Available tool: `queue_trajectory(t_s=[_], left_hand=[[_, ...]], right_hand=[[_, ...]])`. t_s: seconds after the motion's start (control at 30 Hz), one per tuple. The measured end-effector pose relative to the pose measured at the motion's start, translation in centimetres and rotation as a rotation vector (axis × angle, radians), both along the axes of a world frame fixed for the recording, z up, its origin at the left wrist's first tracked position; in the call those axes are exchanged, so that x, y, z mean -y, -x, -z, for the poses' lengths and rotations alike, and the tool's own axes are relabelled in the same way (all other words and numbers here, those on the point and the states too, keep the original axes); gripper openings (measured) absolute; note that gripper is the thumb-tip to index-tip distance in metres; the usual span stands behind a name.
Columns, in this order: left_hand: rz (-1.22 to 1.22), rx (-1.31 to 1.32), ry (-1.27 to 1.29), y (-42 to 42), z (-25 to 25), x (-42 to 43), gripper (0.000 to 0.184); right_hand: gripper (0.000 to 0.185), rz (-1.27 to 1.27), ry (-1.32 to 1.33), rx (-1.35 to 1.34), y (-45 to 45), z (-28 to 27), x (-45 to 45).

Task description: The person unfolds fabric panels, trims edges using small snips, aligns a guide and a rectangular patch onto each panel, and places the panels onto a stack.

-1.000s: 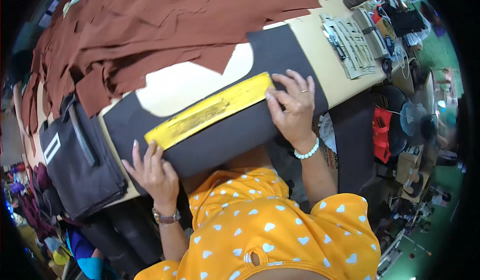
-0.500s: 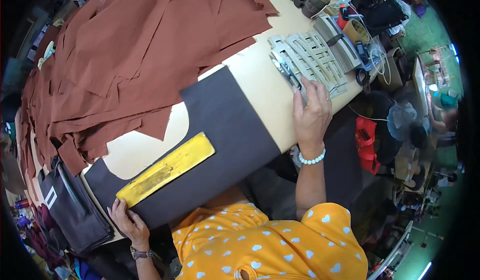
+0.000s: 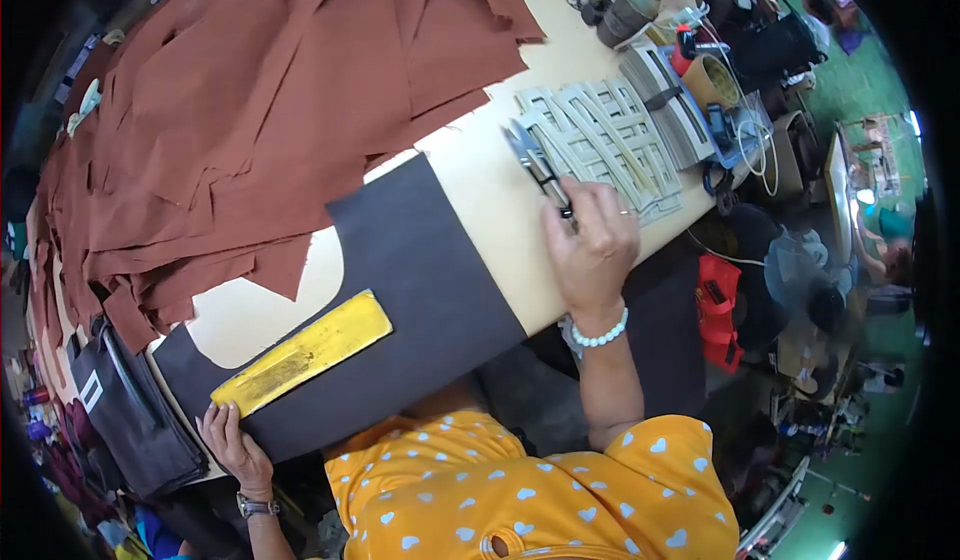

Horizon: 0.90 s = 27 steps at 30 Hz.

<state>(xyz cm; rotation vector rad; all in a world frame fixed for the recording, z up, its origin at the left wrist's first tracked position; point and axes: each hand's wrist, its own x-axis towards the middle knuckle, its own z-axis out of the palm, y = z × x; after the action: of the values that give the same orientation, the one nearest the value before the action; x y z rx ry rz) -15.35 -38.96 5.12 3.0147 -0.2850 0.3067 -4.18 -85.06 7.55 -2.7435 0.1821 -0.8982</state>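
Observation:
My left hand (image 3: 238, 450) lies at the near left edge of a dark cut cloth panel (image 3: 420, 260), fingers stretched out, fingertips at the lower end of a yellow bar (image 3: 305, 353). The bar, worn and stained, rests flat across the panel. To the right, my right hand (image 3: 592, 255) has its thumb and fingers closed round the dark end of slim metal snips (image 3: 540, 170). Their pale tips point up and left, over the table beside the card templates (image 3: 595, 145). Part of the tool is hidden under my fingers.
Reddish-brown cloth pieces (image 3: 250, 110) cover the far left of the table. A dark folded stack (image 3: 140, 410) sits at the left edge. Bottles (image 3: 632, 12), a cup (image 3: 711, 80) and cables crowd the right end. A red bag (image 3: 718, 310) hangs beyond the edge.
My right hand has shifted left and closed round the end of the snips, which have turned slightly. The whole view has shifted a little; the left hand stays by the yellow bar.

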Motion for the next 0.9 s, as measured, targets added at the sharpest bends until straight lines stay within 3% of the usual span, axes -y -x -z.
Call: queue_trajectory(t_s=[0.3,0.5,0.6,0.73,0.83,0.9], left_hand=[[-0.016,0.003,0.055,-0.1,0.4,-0.2,0.043],[-0.022,0.009,0.11,-0.1,0.3,-0.1,0.042],[0.009,0.018,0.129,-0.2,0.4,-0.1,0.046],[0.029,0.025,0.132,0.0,0.2,0.1,0.045],[0.035,0.038,0.151,-0.2,0.2,0.0,0.044],[0.045,0.059,0.163,-0.3,0.1,0.2,0.043]], right_hand=[[0.026,-0.081,-0.128,-0.139,0.5,1.5,-2.7],[0.031,0.191,0.018,-0.062,3.6,0.2,1.4],[0.031,0.156,0.059,-0.08,4.9,1.4,2.7],[0.023,0.082,0.101,-0.089,5.2,1.4,3.1],[0.018,0.161,0.049,-0.234,4.8,0.4,3.4],[0.015,0.231,-0.007,-0.144,4.5,0.3,4.0]])
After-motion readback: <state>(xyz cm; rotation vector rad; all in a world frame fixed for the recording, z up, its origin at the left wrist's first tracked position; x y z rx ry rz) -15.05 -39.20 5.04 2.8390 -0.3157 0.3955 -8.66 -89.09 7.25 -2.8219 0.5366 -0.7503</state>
